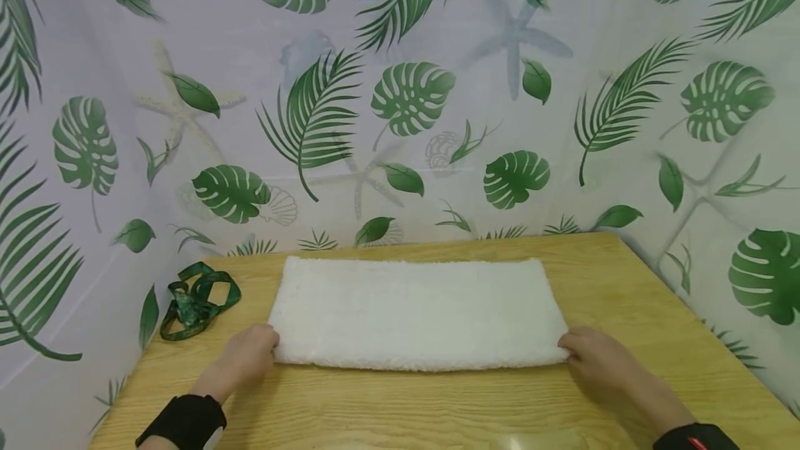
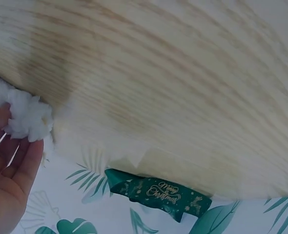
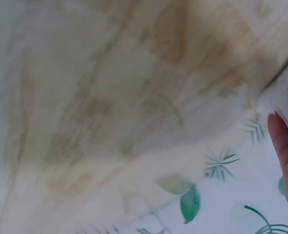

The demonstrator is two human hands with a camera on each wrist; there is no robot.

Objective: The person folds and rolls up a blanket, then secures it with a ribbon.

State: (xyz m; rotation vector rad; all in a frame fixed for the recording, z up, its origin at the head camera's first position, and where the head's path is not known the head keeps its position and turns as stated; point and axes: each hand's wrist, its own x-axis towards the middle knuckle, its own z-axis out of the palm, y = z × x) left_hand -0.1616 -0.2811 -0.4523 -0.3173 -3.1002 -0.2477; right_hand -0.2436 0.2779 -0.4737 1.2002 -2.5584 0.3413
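Observation:
A white fluffy cloth [image 1: 419, 311], shaped as a wide rectangle, lies across the middle of the wooden table. My left hand [image 1: 251, 351] pinches its near left corner. In the left wrist view the thumb and fingers [image 2: 32, 158] close on the tufted edge. At the opposite end, my right hand [image 1: 594, 356] pinches the near right corner. The right wrist view catches that corner [image 3: 280, 100] between thumb and fingers at the frame's right edge. Whether the cloth is folded in layers, I cannot tell.
A loose tangle of green ribbon [image 1: 194, 301] lies on the table [image 1: 387, 408] at the left, with "Merry Christmas" lettering in the left wrist view. Leaf-printed sheeting [image 1: 437, 193] hangs behind the table and along both sides.

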